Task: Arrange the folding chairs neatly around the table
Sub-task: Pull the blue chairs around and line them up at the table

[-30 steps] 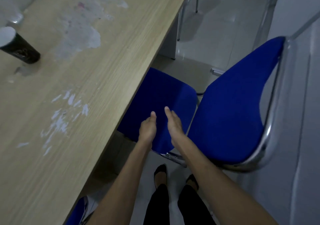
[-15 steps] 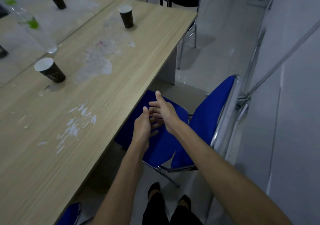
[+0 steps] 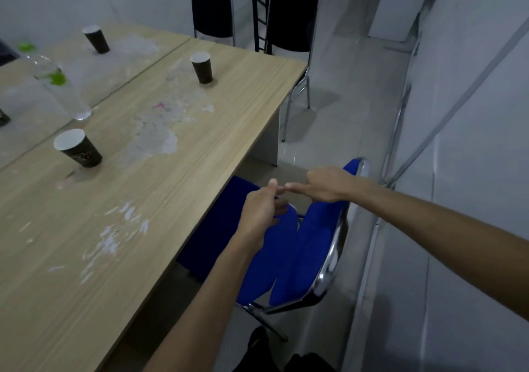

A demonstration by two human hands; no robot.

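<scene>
Blue cloth covers the chair [image 3: 289, 245], which stands at the table's [image 3: 200, 148] right long edge with its seat tucked part way under the top and its chrome-framed back toward the wall. That placement looks like the tidy position the task wants, so this chair seems done. Both hands hang in the air above the seat and hold nothing: the left hand [image 3: 262, 214] is loosely curled with its thumb up, and the right hand [image 3: 326, 184] is slack with a finger stretched out, the tips of the two nearly touching. Two black chairs [image 3: 292, 13] stand at the table's far end, one close to the far right corner; they are likely the next to check. Paper cups [image 3: 78, 148] and a clear bottle [image 3: 61, 88] stand on the table.
</scene>
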